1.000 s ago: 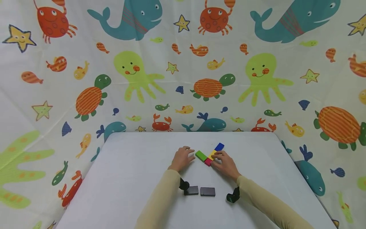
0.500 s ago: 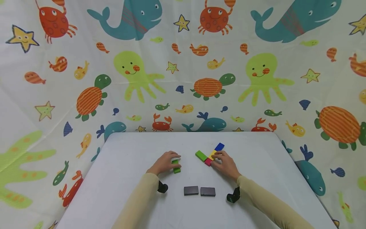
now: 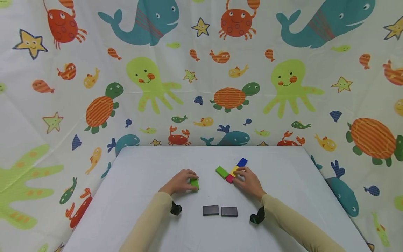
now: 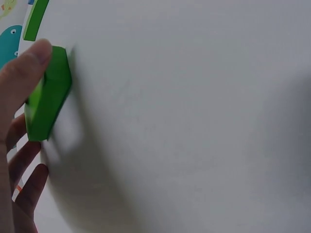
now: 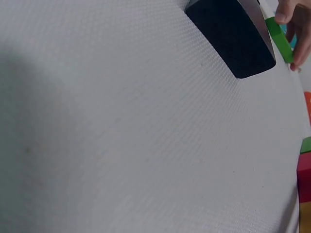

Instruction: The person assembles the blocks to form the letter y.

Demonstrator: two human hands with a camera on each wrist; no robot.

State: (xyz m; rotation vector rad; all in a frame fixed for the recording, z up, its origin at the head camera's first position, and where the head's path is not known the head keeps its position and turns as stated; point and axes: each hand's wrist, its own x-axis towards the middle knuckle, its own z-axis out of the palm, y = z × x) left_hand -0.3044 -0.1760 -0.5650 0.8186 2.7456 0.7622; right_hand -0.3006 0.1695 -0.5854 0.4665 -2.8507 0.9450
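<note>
My left hand [image 3: 182,181] pinches a green block [image 3: 195,183] at the left of the white table. The left wrist view shows the thumb along one face of that block [image 4: 51,94] and the fingers at its lower end. My right hand [image 3: 248,182] bends its fingers over a yellow block [image 3: 234,170], the thumb close to a red block [image 3: 230,178]. The red block joins the yellow one at one end, and a blue block [image 3: 242,162] continues the row beyond. A second green block [image 3: 222,172] slants off to the left, its end at the red block.
Two dark grey blocks [image 3: 211,210] lie side by side on the white table [image 3: 151,164], nearer the body. Straps with small black cameras [image 3: 257,216] sit on both wrists. A sea-animal curtain [image 3: 201,70] hangs behind and around the table.
My left hand has moved left and toward the body, from beside the slanting green block to another green block, which its fingers now grip. The right hand has stayed in place.
</note>
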